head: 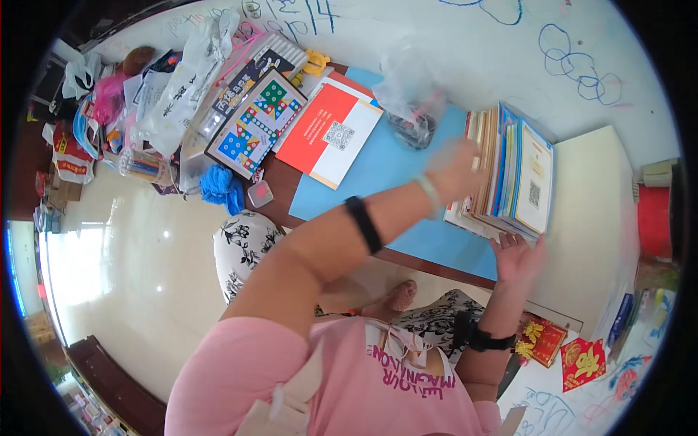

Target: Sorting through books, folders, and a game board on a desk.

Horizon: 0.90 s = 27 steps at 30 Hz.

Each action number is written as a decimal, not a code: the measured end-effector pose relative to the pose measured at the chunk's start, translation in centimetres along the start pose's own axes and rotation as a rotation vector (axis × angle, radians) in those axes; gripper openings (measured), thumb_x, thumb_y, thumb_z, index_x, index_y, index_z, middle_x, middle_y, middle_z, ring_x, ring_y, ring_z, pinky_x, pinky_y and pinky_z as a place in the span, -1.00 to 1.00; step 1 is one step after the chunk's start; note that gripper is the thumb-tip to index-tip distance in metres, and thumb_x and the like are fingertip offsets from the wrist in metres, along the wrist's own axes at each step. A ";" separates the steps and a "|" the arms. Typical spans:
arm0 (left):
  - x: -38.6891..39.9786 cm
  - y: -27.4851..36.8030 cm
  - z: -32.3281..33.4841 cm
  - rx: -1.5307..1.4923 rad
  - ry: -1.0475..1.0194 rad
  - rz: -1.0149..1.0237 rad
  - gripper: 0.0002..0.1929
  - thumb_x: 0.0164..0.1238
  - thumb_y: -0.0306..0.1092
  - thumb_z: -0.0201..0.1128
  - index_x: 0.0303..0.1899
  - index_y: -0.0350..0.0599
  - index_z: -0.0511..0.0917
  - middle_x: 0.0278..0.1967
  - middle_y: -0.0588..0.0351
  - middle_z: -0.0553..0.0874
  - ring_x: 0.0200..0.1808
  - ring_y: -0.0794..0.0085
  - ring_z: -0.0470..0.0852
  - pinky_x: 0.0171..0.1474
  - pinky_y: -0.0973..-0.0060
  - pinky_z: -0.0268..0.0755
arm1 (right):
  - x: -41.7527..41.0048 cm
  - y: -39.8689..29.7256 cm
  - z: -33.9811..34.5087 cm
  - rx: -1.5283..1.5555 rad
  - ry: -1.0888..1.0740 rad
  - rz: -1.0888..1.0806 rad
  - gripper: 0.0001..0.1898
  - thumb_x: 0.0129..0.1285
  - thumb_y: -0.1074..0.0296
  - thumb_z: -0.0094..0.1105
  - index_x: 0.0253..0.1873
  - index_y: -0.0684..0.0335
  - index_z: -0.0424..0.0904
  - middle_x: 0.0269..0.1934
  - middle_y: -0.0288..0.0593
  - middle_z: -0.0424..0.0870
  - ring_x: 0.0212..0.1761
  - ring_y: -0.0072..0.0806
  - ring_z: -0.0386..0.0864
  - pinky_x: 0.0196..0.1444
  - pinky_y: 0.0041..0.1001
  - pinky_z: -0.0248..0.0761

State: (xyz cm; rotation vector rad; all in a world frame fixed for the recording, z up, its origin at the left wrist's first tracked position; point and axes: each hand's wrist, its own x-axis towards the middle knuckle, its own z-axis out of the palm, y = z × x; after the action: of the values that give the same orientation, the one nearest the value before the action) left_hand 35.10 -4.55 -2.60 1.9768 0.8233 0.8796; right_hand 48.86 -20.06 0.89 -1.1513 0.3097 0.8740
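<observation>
A thick block of books [499, 169] is at the right of the blue-covered table, with a white cover bearing a printed code on its right face. My left hand [455, 171], blurred, reaches across to the left side of the books; its fingertips are too smeared to show whether they grip anything. At the books' near end, my right hand [518, 257] has its fingers spread, the fingertips at or just beside the lower edge. A clear plastic bag [411, 117] with dark contents sits beyond my left hand, against the wall.
A red-and-white booklet [332, 133] lies left on the blue mat [349, 185], beside a board game [256, 124]. Plastic bags, a blue cloth [221, 186] and a pencil container [144, 166] crowd the left. A cream cabinet [589, 218] stands right of the books. The wall [480, 54] bears scribbles.
</observation>
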 end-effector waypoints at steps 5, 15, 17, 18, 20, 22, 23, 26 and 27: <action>-4.6 -4.0 -9.3 0.863 0.041 -0.337 -0.37 -0.10 -0.18 0.37 0.05 -0.14 0.32 0.07 -0.12 0.36 -0.02 0.03 0.46 -0.01 0.14 0.38 | -2.1 4.3 -2.5 -0.140 -0.042 -0.141 -0.33 0.31 -0.09 -0.19 0.27 0.41 0.10 0.30 0.05 0.04 0.37 -0.16 -0.01 0.34 -0.10 -0.16; -6.4 -8.3 -15.2 0.936 -0.169 -0.363 -0.84 0.19 -0.39 0.04 -0.33 -0.21 0.57 -0.34 -0.16 0.65 -0.29 0.07 0.66 -0.22 0.25 0.52 | -5.6 9.5 -1.2 -0.236 -0.337 0.076 -0.64 0.29 0.13 -0.05 0.03 0.28 0.38 0.04 -0.17 0.41 0.13 -0.35 0.30 0.14 -0.29 0.17; -5.9 -6.2 -17.4 0.939 -0.076 -0.315 -0.83 0.19 -0.41 0.02 -0.31 -0.28 0.55 -0.39 -0.17 0.65 -0.34 0.12 0.66 -0.24 0.27 0.51 | -5.7 10.2 -1.5 -0.230 -0.350 0.102 -0.66 0.28 0.15 -0.04 0.02 0.26 0.39 0.03 -0.18 0.43 0.10 -0.37 0.33 0.10 -0.33 0.21; -6.1 -6.5 -19.1 0.926 0.006 -0.285 -0.82 0.19 -0.41 0.03 -0.30 -0.30 0.55 -0.40 -0.16 0.65 -0.36 0.14 0.67 -0.24 0.30 0.52 | -5.7 10.7 -1.6 -0.252 -0.375 0.120 -0.67 0.28 0.15 -0.02 0.01 0.26 0.40 0.01 -0.18 0.45 0.09 -0.37 0.34 0.08 -0.34 0.22; -6.7 -3.8 -21.8 0.701 0.068 -0.303 -0.82 0.20 -0.42 0.05 -0.27 -0.33 0.54 -0.40 -0.13 0.65 -0.39 0.21 0.67 -0.27 0.34 0.53 | -5.7 11.4 -2.0 -0.250 -0.388 0.135 -0.68 0.27 0.16 0.00 -0.01 0.25 0.42 -0.01 -0.19 0.47 0.07 -0.38 0.36 0.07 -0.35 0.23; -8.2 -2.1 -23.4 0.481 0.140 -0.328 -0.81 0.21 -0.43 0.06 -0.24 -0.36 0.53 -0.40 -0.10 0.66 -0.41 0.28 0.68 -0.30 0.38 0.53 | -6.0 11.9 -1.8 -0.381 -0.494 0.149 -0.66 0.25 0.13 0.04 -0.01 0.24 0.45 -0.02 -0.22 0.50 0.05 -0.44 0.38 0.05 -0.38 0.24; -9.1 -2.2 -23.5 0.027 0.219 -0.448 -0.81 0.23 -0.45 0.07 -0.21 -0.38 0.52 -0.39 -0.07 0.66 -0.42 0.35 0.67 -0.32 0.45 0.54 | -6.2 12.2 -1.6 -0.366 -0.492 0.148 -0.66 0.25 0.13 0.04 -0.01 0.24 0.45 -0.02 -0.22 0.50 0.05 -0.44 0.38 0.05 -0.38 0.24; -11.9 -1.8 -22.2 -0.547 0.258 -0.574 -0.81 0.25 -0.48 0.07 -0.17 -0.39 0.51 -0.34 0.00 0.66 -0.41 0.45 0.66 -0.34 0.54 0.54 | -7.1 13.0 -0.8 -0.502 -0.558 0.103 -0.64 0.30 0.13 -0.02 0.05 0.27 0.45 0.03 -0.16 0.50 0.09 -0.43 0.40 0.08 -0.40 0.25; -12.8 -1.6 -21.4 -0.670 0.240 -0.592 -0.82 0.27 -0.49 0.06 -0.16 -0.39 0.50 -0.32 0.02 0.66 -0.40 0.47 0.66 -0.33 0.58 0.54 | -7.3 13.5 -0.4 -0.517 -0.616 0.093 -0.63 0.31 0.13 -0.03 0.07 0.27 0.44 0.05 -0.17 0.49 0.10 -0.44 0.39 0.08 -0.39 0.25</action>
State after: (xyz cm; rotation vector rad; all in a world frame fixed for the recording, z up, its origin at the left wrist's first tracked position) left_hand 10.50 -5.25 1.72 0.9825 1.0101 0.8829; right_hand 34.30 -21.83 -3.59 -1.2722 -0.3941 1.3886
